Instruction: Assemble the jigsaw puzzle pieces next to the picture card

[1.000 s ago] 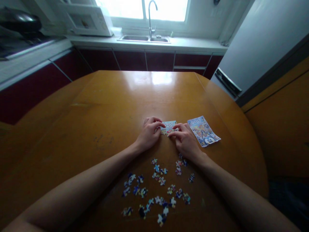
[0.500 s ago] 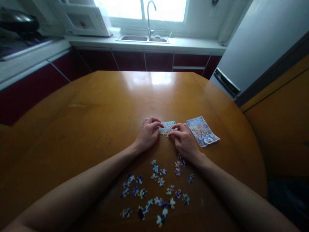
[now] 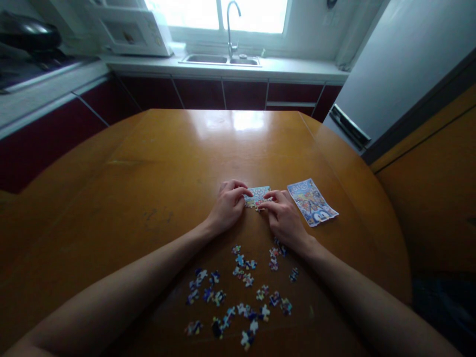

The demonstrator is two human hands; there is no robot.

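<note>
A partly joined jigsaw puzzle (image 3: 258,193), light blue along its top with a colourful lower edge, lies flat on the wooden table. My left hand (image 3: 229,204) curls round its left side, thumb and forefinger on the edge. At the right side, my right hand (image 3: 281,212) has bent fingers gripping the border near the lower right corner. Its fingertips cover part of the pieces there. Several loose puzzle pieces (image 3: 248,280) are scattered nearer to me, between my forearms. To the right of my right hand rests a printed picture sheet (image 3: 311,202) with a blue cartoon face at its bottom.
The oval wooden table (image 3: 178,158) fills the middle. Behind it run a counter with a sink (image 3: 208,59) and tap (image 3: 229,29), plus a white microwave (image 3: 130,32). A stove with a dark pan (image 3: 29,32) is at left, a fridge (image 3: 394,64) at right.
The fingers of my right hand have shifted very slightly left along the puzzle's edge. My left hand, the loose pieces and the sheet look the same.
</note>
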